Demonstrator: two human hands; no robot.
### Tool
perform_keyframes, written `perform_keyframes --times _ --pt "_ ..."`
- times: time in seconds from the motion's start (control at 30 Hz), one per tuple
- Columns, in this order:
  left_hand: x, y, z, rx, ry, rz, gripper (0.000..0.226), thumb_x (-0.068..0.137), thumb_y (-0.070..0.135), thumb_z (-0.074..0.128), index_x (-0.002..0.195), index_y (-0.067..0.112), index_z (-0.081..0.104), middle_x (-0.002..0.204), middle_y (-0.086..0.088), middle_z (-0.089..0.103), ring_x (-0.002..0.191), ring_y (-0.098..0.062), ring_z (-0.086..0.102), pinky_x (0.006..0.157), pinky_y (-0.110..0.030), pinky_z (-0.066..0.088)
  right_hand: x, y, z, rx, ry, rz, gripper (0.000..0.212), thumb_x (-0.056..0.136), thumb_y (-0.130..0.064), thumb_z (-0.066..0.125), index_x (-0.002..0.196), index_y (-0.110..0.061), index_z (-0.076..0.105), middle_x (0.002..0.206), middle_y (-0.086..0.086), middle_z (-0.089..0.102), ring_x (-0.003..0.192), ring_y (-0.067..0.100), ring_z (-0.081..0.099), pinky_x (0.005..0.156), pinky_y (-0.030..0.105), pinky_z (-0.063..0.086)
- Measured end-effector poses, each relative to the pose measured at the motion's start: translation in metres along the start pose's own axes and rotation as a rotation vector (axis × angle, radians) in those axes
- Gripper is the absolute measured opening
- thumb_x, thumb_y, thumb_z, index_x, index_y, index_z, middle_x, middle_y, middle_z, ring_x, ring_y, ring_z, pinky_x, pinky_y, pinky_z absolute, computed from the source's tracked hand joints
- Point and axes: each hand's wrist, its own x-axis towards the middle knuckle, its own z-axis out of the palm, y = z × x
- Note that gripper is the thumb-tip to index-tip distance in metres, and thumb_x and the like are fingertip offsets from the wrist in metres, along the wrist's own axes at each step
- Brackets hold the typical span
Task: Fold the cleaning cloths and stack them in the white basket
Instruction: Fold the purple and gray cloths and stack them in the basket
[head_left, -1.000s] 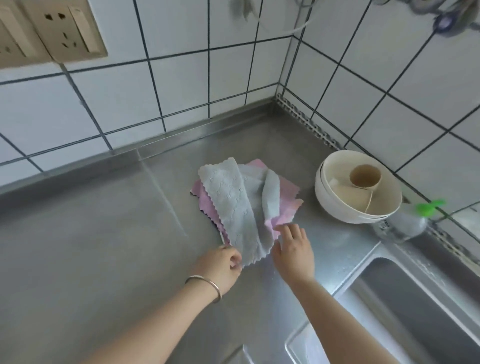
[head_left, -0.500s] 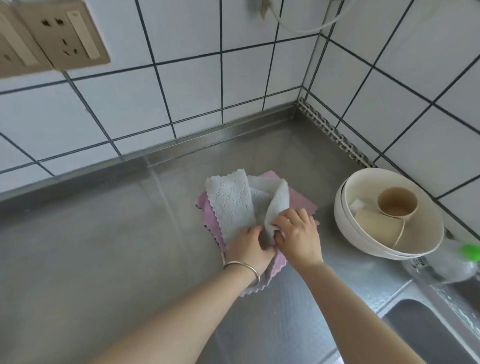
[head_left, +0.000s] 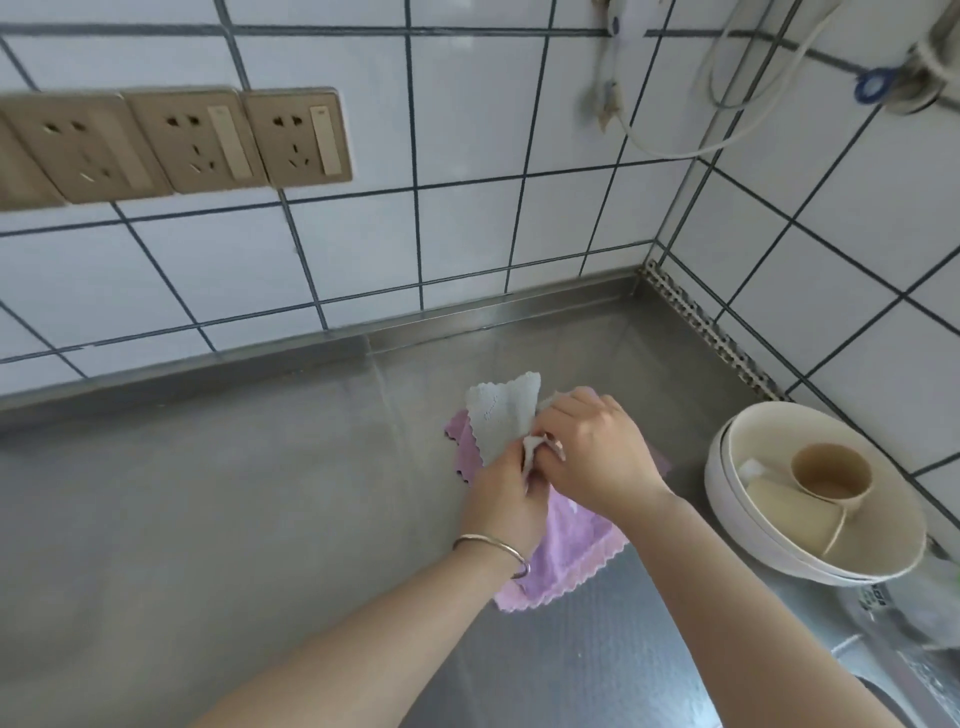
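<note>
A grey cleaning cloth (head_left: 500, 418) with a scalloped edge lies bunched on top of a pink cloth (head_left: 566, 553) spread on the steel counter. My left hand (head_left: 506, 501), a bangle on its wrist, grips a gathered fold of the grey cloth. My right hand (head_left: 592, 449) lies over the cloth's right part, fingers curled round the same bunched fold. Both hands touch each other above the pink cloth. No white basket is in view.
A cream bowl (head_left: 727, 467) holding two beige cups (head_left: 829, 471) stands at the right by the tiled wall. A sink edge (head_left: 883, 675) is at the bottom right. Wall sockets (head_left: 296, 136) sit at the upper left. Bare steel counter (head_left: 208, 519) stretches left.
Both hands have moved from the cloth's near edge up onto the grey cloth and gathered it into a bunch. The view has tilted up.
</note>
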Motion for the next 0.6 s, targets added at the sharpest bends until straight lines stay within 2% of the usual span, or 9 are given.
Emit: perform_keyframes --times 0.1,0.13,0.2,0.3,0.4,0.47,0.53,0.6 --pt "-0.010 -0.014 -0.048 0.027 0.108 0.140 0.040 0.083 0.036 0.036 0.101 0.014 0.064 0.092 -0.015 0.069 0.084 -0.037 0.061 0.065 -0.036 0.047 0.017 -0.030 -0.028 0.117 0.027 -0.019 0.026 0.066 -0.016 0.039 0.072 -0.012 0.064 0.070 0.001 0.063 0.065 0.026 0.058 0.053 0.031 0.048" --pt "-0.015 -0.023 -0.069 0.080 0.146 0.182 0.041 0.080 0.037 0.037 0.100 0.016 0.066 0.092 -0.014 0.070 0.084 -0.037 0.061 0.064 -0.035 0.046 0.023 -0.041 -0.038 0.182 0.039 -0.018 0.027 0.067 -0.013 0.039 0.077 -0.010 0.064 0.074 0.001 0.065 0.066 0.027 0.060 0.054 0.033 0.049" --pt "-0.025 -0.042 -0.108 0.207 0.214 0.224 0.034 0.079 0.038 0.039 0.086 0.018 0.065 0.080 -0.015 0.068 0.079 -0.039 0.060 0.056 -0.032 0.035 0.033 -0.062 -0.057 0.296 0.019 -0.019 0.028 0.070 -0.007 0.041 0.085 -0.008 0.065 0.081 0.002 0.066 0.071 0.027 0.061 0.060 0.036 0.050" --pt "-0.041 -0.066 -0.175 0.279 0.311 0.233 0.036 0.078 0.052 0.036 0.060 0.023 0.047 0.062 -0.013 0.057 0.061 -0.030 0.052 0.047 -0.030 0.027 0.053 -0.086 -0.074 0.306 -0.061 -0.032 0.027 0.082 -0.001 0.044 0.094 -0.010 0.066 0.092 0.001 0.066 0.081 0.020 0.058 0.067 0.025 0.042" --pt "-0.054 -0.085 -0.240 0.340 0.390 0.272 0.049 0.076 0.059 0.035 0.059 0.016 0.049 0.051 -0.004 0.047 0.053 -0.021 0.042 0.046 -0.024 0.032 0.070 -0.110 -0.080 0.286 -0.096 0.003 0.027 0.090 -0.002 0.047 0.103 -0.013 0.067 0.104 -0.001 0.067 0.092 0.017 0.056 0.068 0.018 0.036" --pt "-0.058 -0.097 -0.280 0.408 0.414 0.278 0.050 0.077 0.061 0.037 0.055 0.017 0.045 0.048 -0.001 0.042 0.051 -0.023 0.042 0.047 -0.031 0.037 0.081 -0.129 -0.078 0.307 -0.114 0.047 0.028 0.091 -0.002 0.046 0.108 -0.012 0.066 0.108 0.000 0.066 0.100 0.020 0.057 0.074 0.021 0.038" --pt "-0.055 -0.106 -0.312 0.436 0.378 0.251 0.047 0.076 0.063 0.041 0.050 0.024 0.037 0.047 -0.002 0.040 0.050 -0.023 0.041 0.048 -0.030 0.035 0.092 -0.145 -0.070 0.264 -0.176 0.080 0.030 0.092 -0.004 0.043 0.109 -0.014 0.065 0.107 0.000 0.065 0.100 0.021 0.057 0.077 0.025 0.040" --pt "-0.051 -0.118 -0.346 0.455 0.335 0.181 0.046 0.079 0.058 0.052 0.049 0.026 0.038 0.048 0.000 0.044 0.051 -0.020 0.041 0.049 -0.027 0.031 0.105 -0.163 -0.059 0.209 -0.227 0.102 0.028 0.091 -0.005 0.042 0.104 -0.016 0.064 0.100 0.002 0.062 0.096 0.025 0.057 0.075 0.028 0.043"
